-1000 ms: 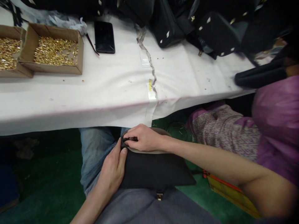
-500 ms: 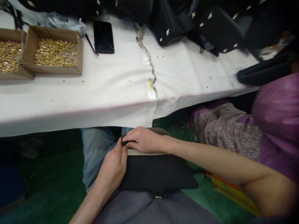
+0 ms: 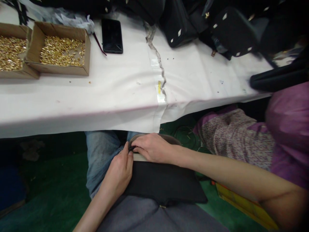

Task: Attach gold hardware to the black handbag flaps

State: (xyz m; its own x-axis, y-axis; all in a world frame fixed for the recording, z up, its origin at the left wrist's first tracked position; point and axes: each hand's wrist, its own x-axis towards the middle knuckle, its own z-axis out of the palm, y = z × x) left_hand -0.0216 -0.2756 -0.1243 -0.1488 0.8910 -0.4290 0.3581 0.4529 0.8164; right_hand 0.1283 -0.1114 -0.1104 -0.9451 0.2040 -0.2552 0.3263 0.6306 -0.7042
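Note:
A black bag [image 3: 166, 182] with a light inner edge rests on my lap, its flap toward my body and a small metal piece at the flap's edge. My left hand [image 3: 120, 167] pinches the bag's left corner between thumb and fingers. Close against it, my right hand [image 3: 151, 148] lies over the far edge, its fingertips closed on a small dark part at the same corner. The fingers hide most of that part.
On the white-covered table [image 3: 116, 93] are cardboard boxes [image 3: 70, 69] of gold metal pieces, a phone [image 3: 112, 36] and black bags [image 3: 178, 29]. A person in purple [image 3: 287, 129] sits at the right, near a yellow crate [image 3: 243, 204].
The view has shifted slightly, so the table items appear further right. My right hand has moved slightly right from my left fingertips; both hands remain at the bag's corner.

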